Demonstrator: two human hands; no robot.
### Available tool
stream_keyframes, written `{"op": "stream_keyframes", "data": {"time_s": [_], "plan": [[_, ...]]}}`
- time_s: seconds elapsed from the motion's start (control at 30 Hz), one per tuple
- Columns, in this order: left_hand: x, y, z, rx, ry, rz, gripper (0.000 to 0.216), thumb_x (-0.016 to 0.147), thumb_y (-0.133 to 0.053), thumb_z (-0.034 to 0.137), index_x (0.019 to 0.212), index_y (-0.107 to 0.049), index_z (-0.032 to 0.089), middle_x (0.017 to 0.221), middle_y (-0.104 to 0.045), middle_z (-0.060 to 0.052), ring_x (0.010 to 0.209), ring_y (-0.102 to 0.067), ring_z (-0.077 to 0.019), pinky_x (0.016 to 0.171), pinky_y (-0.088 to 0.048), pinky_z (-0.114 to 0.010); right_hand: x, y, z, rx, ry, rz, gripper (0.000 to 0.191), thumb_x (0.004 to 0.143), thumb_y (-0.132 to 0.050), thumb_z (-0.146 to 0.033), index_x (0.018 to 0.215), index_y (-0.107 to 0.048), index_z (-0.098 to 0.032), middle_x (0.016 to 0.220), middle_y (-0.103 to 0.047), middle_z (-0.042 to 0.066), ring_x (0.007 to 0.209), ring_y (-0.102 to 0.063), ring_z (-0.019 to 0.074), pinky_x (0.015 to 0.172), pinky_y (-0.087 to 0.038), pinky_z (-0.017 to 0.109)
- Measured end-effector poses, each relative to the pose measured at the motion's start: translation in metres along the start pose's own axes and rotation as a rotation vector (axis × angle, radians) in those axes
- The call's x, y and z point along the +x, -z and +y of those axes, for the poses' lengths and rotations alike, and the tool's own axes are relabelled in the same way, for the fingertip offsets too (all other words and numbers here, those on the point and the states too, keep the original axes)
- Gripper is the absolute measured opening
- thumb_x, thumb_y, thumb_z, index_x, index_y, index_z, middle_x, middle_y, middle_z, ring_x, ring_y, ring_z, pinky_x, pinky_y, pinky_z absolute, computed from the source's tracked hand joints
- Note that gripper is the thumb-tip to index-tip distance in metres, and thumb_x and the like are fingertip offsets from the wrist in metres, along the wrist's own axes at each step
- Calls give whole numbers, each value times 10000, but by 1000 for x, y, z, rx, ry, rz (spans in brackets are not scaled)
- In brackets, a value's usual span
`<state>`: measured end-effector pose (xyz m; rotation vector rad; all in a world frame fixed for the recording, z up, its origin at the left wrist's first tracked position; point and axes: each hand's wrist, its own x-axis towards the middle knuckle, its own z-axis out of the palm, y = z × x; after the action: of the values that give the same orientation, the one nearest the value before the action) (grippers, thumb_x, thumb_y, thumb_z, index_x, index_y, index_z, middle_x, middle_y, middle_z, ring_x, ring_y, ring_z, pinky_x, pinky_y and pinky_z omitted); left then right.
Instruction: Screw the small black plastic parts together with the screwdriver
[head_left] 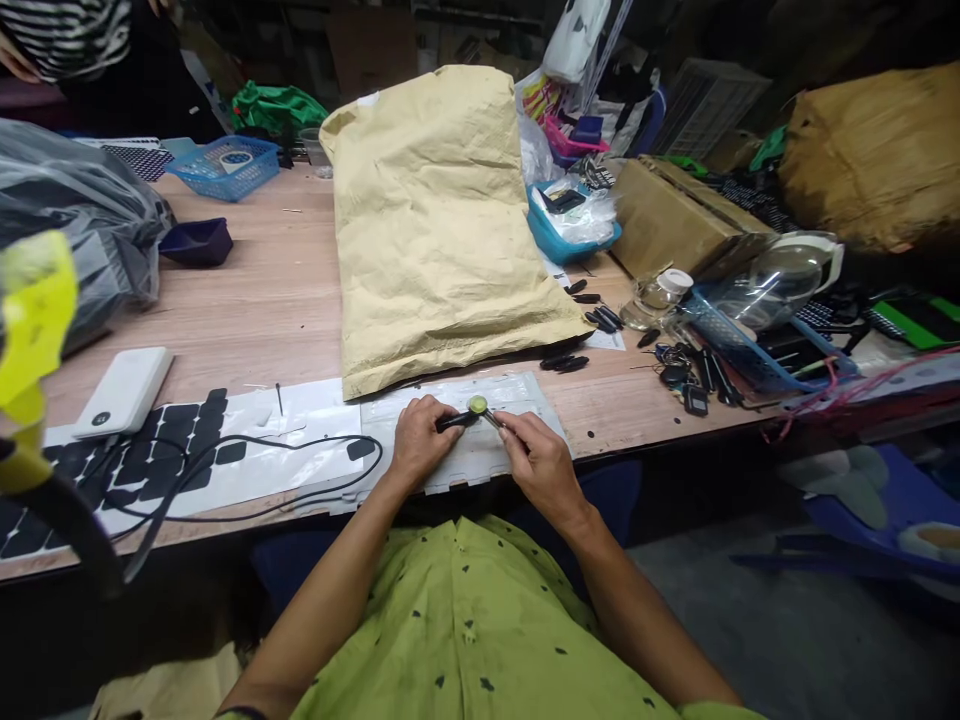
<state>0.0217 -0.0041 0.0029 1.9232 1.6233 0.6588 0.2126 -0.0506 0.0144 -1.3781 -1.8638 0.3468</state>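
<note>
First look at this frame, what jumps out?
The big tan paper sack lying across the middle of the wooden table dominates. Just in front of it, at the near edge, the left hand pinches a small black piece and the right hand holds a thin tool against a small yellow-green round part. A white power bank lies far left.

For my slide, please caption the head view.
Two hands, left and right, hold a small green-tipped part before a paper sack.
</note>
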Motion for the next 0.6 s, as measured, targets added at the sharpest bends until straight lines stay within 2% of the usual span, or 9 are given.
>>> {"op": "stream_keyframes", "data": {"time_s": [0.17,0.3,0.43,0.5,0.6], "plan": [[0,0,-2,-6,-8,-4,141,791,-712,232,918,-770,252,861,-659,-27,888,-582,-228,842,-470,-366,0,0,6,-6,-3,-2,276,966,-489,-236,1112,-723,-252,957,-738,54,898,-699,192,792,-567,304],[1,-2,-5,7,-22,-19,155,822,-701,255,963,-763,243,882,-663,-33,910,-581,-230,842,-459,-361,9,2,25,-116,-52,110,274,963,-490,-249,1103,-725,-252,948,-716,58,867,-673,199,791,-544,319],[0,-2,-7,2,-57,-18,210,951,-537,316,950,-734,240,880,-657,-37,911,-579,-223,842,-444,-356,18,3,54,-346,-102,171,273,916,-506,-194,1050,-737,-254,911,-687,67,867,-626,224,766,-496,330],[0,-2,-7,5,-62,-17,318,999,-429,319,862,-700,224,859,-645,-41,887,-575,-216,828,-437,-350,19,0,64,-439,-102,178,272,904,-513,-176,1040,-736,-250,873,-667,65,826,-590,225,748,-466,329],[0,-1,-7,27,-49,-13,388,1016,-362,322,745,-615,212,829,-625,-49,854,-564,-213,805,-429,-346,17,-5,70,-524,-85,195,272,904,-518,-163,1059,-729,-238,858,-647,69,800,-551,225,737,-433,329]]}}
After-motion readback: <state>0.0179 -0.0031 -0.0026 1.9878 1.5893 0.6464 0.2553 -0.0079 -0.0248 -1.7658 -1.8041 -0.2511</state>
